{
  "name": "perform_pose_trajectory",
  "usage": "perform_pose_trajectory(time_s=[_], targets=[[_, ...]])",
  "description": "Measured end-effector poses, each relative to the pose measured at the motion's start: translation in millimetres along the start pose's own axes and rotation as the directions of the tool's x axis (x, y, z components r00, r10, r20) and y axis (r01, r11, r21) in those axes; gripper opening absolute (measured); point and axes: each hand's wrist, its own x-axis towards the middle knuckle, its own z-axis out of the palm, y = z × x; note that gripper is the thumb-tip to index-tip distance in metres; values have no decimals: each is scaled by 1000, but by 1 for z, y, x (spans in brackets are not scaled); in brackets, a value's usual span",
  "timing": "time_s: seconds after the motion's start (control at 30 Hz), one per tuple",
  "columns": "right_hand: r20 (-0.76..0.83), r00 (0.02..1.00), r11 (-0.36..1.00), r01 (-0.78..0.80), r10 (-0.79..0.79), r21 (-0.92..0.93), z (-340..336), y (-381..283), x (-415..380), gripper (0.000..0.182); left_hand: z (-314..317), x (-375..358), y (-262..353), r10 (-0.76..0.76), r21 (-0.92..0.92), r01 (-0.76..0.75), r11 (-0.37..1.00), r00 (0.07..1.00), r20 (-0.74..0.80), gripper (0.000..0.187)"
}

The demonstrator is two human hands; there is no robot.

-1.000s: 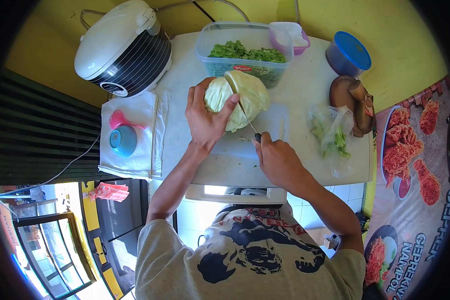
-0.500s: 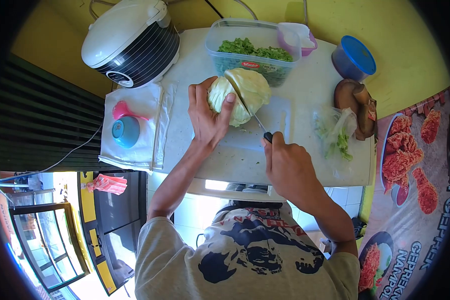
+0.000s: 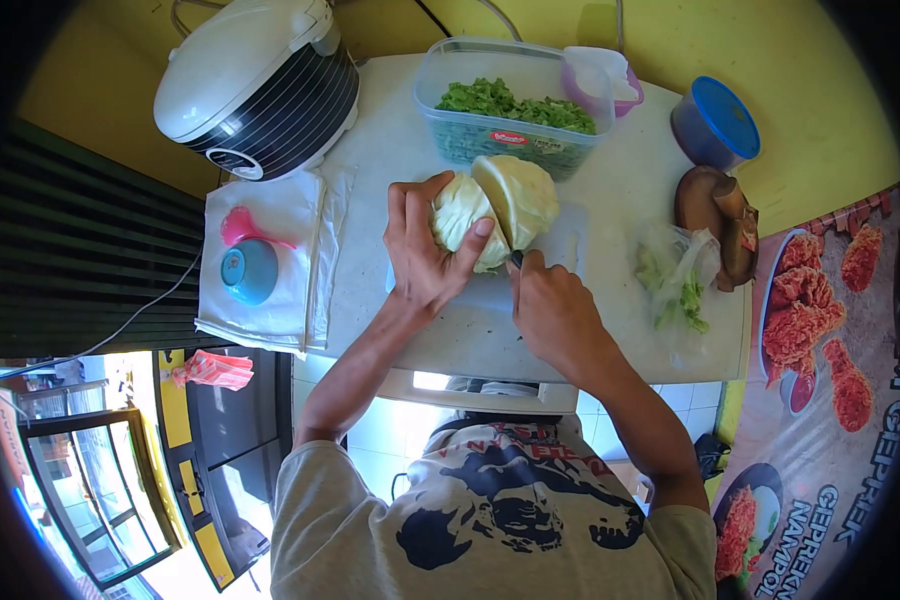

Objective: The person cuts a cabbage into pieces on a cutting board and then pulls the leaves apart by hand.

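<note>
A pale green cabbage (image 3: 526, 198) rests on a whitish cutting board (image 3: 570, 235), with a deep cut splitting it and the two parts leaning apart at the top. My left hand (image 3: 430, 240) is wrapped round the cabbage's left part, thumb across its front. My right hand (image 3: 555, 310) grips the black handle of a knife (image 3: 516, 258); its blade is hidden in the cut. Just behind the cabbage stands a clear plastic container (image 3: 450, 140) holding chopped green leaves (image 3: 510, 105).
Left are a rice cooker (image 3: 255, 85), a blue bowl (image 3: 248, 272) and a pink scoop (image 3: 240, 228) on white plastic bags (image 3: 300, 200). Right are a bag of greens (image 3: 685, 280), a mortar and pestle (image 3: 715, 215) and a blue-lidded tub (image 3: 715, 120). A purple container (image 3: 630, 90) sits behind.
The knife has moved down and deeper into the cabbage, and the cut has opened wider. My right hand has moved closer to the cabbage; the left keeps its hold.
</note>
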Motion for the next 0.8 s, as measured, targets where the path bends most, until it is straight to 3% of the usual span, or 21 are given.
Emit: perform_pose_trajectory(time_s=[0.2, 0.3, 0.43, 0.53, 0.6, 0.67, 0.8], targets=[[3, 996, 990, 90, -91, 110, -2, 9, 11, 34, -3, 2, -15, -42, 11, 43, 999, 999, -33, 55], [-71, 995, 995, 73, -68, 68, 3, 3, 3, 34, -4, 4, -11, -95, -12, 94, 995, 995, -42, 52], [-48, 998, 999, 49, -49, 7, -6, 1, -19, 34, -1, 6, -14, -233, -117, 227, 967, 972, -40, 48], [-23, 998, 999, 52, -53, -14, -15, 5, -30, 34, -3, 6, -10, -177, -57, 175, 983, 983, -41, 47], [-25, 1000, 997, 14, -16, -71, -14, 6, -32, 34, -3, 12, -4, -250, -52, 250, 967, 968, 1, 46], [-28, 1000, 999, 9, -11, -48, -3, 11, -26, 35, -1, 22, -4, -339, -63, 341, 938, 940, 41, 44], [-4, 1000, 1000, -12, 12, 28, 0, 7, -19, 35, -2, 25, -10, -370, -66, 373, 926, 928, 51, 43]])
